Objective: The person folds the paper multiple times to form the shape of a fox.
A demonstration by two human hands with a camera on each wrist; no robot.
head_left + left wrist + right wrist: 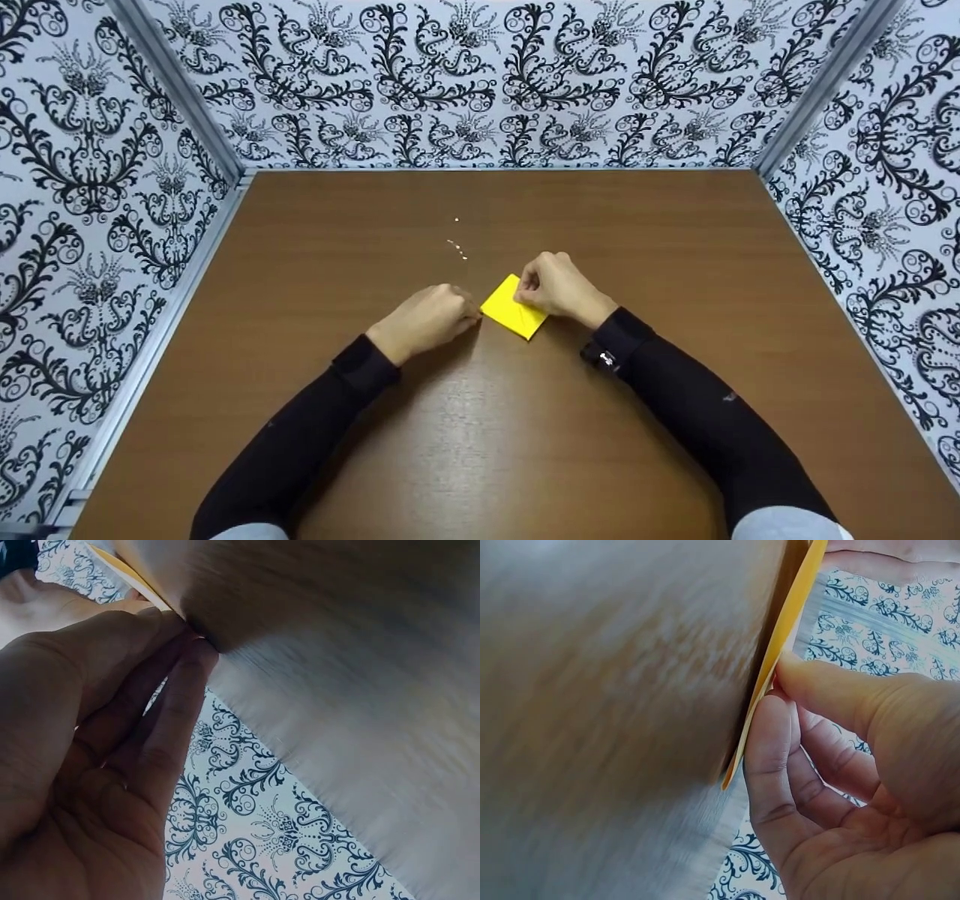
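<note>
A small square of folded yellow paper (510, 311) lies flat on the brown wood-look table, turned like a diamond in the head view. At its left corner my left hand (435, 319) pinches with thumb and forefinger, the tips down by the tabletop. My right hand (559, 289) is over the paper's right part, its thumb and forefinger closed together on the upper face. In the right wrist view the yellow paper (786, 626) appears edge-on, slightly parted into layers at the fingertips. The right hand hides part of the paper's right side.
Small white specks (459, 250) show on the table (465, 450) beyond the hands. White walls with black scrollwork (480, 67) stand at the back and both sides, with metal rails (180, 82) along the corners.
</note>
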